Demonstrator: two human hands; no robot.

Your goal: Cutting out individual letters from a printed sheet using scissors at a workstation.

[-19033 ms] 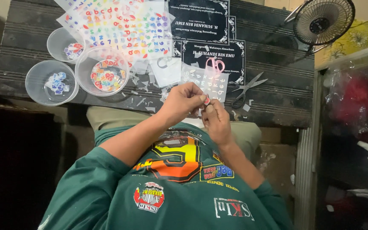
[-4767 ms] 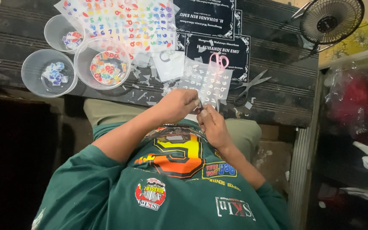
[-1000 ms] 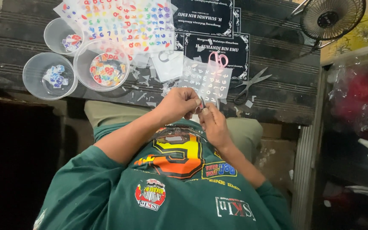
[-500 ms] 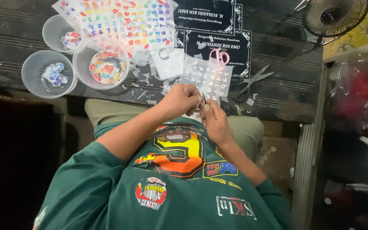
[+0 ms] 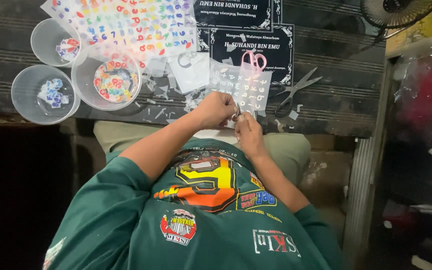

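Clear plastic tubs mark the progress: one round tub [image 5: 107, 80] holds a heap of cut-out coloured letters, while two smaller ones [image 5: 46, 94] [image 5: 58, 42] hold only a few bluish and mixed pieces. Much looks left to cut, since a large transparent sheet of multicoloured letter and number stickers [image 5: 126, 22] lies mostly whole at the far edge.

At the near edge of the dark slatted wooden tabletop [image 5: 336, 105], the person's left hand [image 5: 218, 109] is curled with fingertips pressed together on a small scrap or tool, too tiny to identify. The right hand [image 5: 248, 135] meets it, fingers bunched in a pinch.

Just beyond lie a clear sheet of white letters [image 5: 241, 90], pink-handled scissors [image 5: 252, 62], grey metal scissors [image 5: 296, 90] and scattered offcuts. Two black printed plaques [image 5: 256, 42] sit farther back. A fan [image 5: 396, 10] stands at the upper right, beside shelving wrapped in clear plastic [image 5: 421, 105].
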